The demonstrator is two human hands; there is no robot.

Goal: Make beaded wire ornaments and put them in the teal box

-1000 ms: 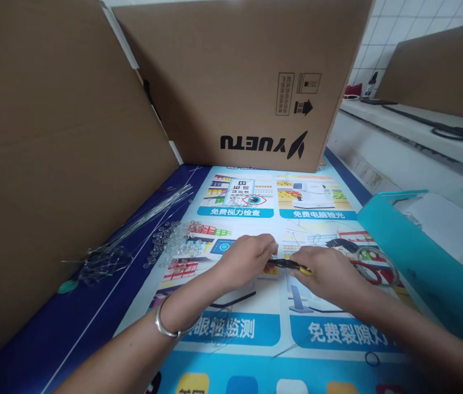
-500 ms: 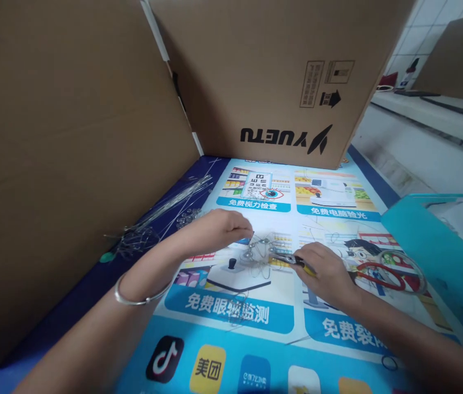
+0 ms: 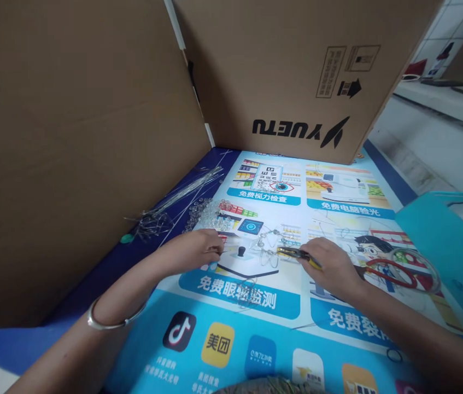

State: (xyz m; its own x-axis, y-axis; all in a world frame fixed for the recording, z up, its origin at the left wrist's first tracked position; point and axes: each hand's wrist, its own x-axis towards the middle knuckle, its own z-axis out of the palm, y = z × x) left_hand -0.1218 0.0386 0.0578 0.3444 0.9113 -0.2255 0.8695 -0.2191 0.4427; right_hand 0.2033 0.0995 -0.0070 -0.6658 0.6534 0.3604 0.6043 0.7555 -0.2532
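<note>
My right hand [image 3: 329, 265] is closed around pliers [image 3: 294, 252] with yellow handles. Their jaws point left at a loose wire piece strung with clear beads [image 3: 270, 242], at its right edge; whether they grip it I cannot tell. My left hand [image 3: 198, 251], a silver bangle on its wrist, is pinched shut to the left of that piece. What its fingertips hold, if anything, is too small to make out. Just beyond the left hand lies a pile of clear beads [image 3: 210, 214]. A small tangle of thin wire [image 3: 248, 293] rests nearer to me.
Thin straight wires [image 3: 190, 191] lie along the left cardboard wall [image 3: 92, 137], ending in a dark tangle [image 3: 151, 224]. A second cardboard panel [image 3: 288, 71] stands behind. Red-handled scissors [image 3: 391, 274] lie right, beside a turquoise folder [image 3: 452, 241]. A printed sheet [image 3: 239, 323] covers the table.
My left hand has moved left, away from the beaded wire piece, uncovering the bead pile. My right hand still holds the pliers by the piece. The view has shifted slightly.
</note>
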